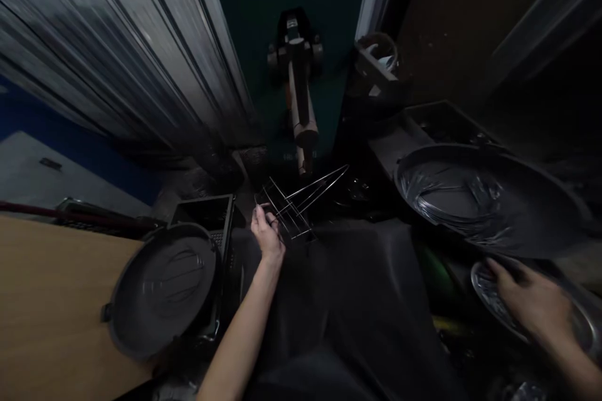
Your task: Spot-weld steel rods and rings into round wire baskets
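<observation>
My left hand (267, 229) is closed on one end of a thin wire rack (297, 212), made of crossed bars with two longer wires meeting in a point at the upper right. The rack is held in the air in front of the machine. Over at the right, my right hand (536, 301) is above a round metal bowl (486, 291) holding shiny thin pieces too dim to name. Motion smears its fingers, and I cannot tell whether they grip anything. Just beyond that hand, a large dark round basin (555, 213) holds many thin wire pieces (446, 200).
A green machine (254, 31) with a protruding metal arm (301, 94) stands straight ahead. On the left, another dark basin (160, 301) with a few wires rests by a black crate (228, 213) and a wooden board (56, 307). Dark cloth (338, 288) covers my lap.
</observation>
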A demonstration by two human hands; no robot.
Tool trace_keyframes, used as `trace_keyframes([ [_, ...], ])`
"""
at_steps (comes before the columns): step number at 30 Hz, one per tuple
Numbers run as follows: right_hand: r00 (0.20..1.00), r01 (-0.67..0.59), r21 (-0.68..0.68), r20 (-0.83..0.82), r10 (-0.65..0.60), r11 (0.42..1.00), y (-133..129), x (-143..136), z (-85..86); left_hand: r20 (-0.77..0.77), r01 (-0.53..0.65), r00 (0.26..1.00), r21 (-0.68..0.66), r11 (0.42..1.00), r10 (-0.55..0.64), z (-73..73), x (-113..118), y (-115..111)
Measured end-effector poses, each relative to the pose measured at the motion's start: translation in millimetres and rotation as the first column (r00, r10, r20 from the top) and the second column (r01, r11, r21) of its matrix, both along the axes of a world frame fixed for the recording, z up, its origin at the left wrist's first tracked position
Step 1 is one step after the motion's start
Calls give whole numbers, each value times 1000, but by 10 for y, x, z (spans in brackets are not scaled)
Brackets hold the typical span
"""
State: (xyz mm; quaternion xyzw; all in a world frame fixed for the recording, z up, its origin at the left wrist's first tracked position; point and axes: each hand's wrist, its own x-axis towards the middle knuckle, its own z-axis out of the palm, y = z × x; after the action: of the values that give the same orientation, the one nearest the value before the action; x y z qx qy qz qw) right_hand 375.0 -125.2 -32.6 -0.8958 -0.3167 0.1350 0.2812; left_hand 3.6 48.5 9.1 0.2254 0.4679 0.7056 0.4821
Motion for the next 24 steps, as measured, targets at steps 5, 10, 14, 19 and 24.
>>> trace_keyframes([
  [5,782,-82,310,-569,254,947,828,-1095,460,-26,-22,999,0,1000,22,1,-50,19],
  [10,578,-141,458,-682,448,878,1456,-1807,587,-20,-46,999,4,999,47,3,-108,66],
  [14,525,-120,517,-692,497,847,1739,-2041,555,-11,-54,998,-1,999,54,-14,-142,107],
  [19,322,57,547,-802,503,835,1854,-2157,500,0,-54,999,0,999,54,-47,-159,154],
  [24,319,92,502,-833,453,860,1871,-2211,573,20,-45,999,9,999,45,-49,-173,176],
])
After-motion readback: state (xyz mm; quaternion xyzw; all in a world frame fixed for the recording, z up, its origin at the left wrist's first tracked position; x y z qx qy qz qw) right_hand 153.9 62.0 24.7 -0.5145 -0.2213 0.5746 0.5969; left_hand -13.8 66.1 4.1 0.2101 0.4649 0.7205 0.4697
